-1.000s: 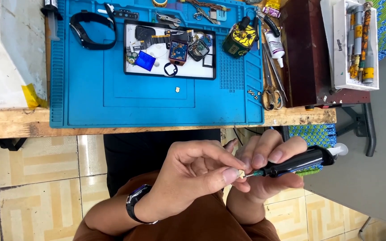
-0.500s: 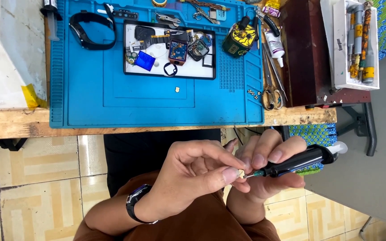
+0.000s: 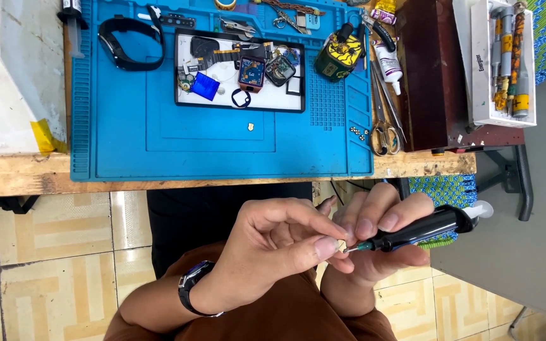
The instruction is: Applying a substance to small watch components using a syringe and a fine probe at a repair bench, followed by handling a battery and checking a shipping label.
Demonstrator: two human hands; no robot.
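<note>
The right hand (image 3: 380,243) grips the black screwdriver (image 3: 415,230) in a closed fist, held over the lap below the workbench (image 3: 222,173). The left hand (image 3: 279,243) pinches its tip (image 3: 347,249). Neither hand has shifted over the last second; bit adjustment continues.

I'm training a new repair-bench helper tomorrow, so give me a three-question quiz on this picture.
1. True or false: the right hand holds the black-handled precision screwdriver over the blue silicone work mat.
2. What do the left hand's fingertips pinch at?
A) the screwdriver's tip
B) the scissors
C) the black watch strap
3. Fill in: the white parts tray with the black rim lies on the ____.

Key: 1 false, both hands are off the bench, above the tiled floor; 2 A; 3 mat.
</note>
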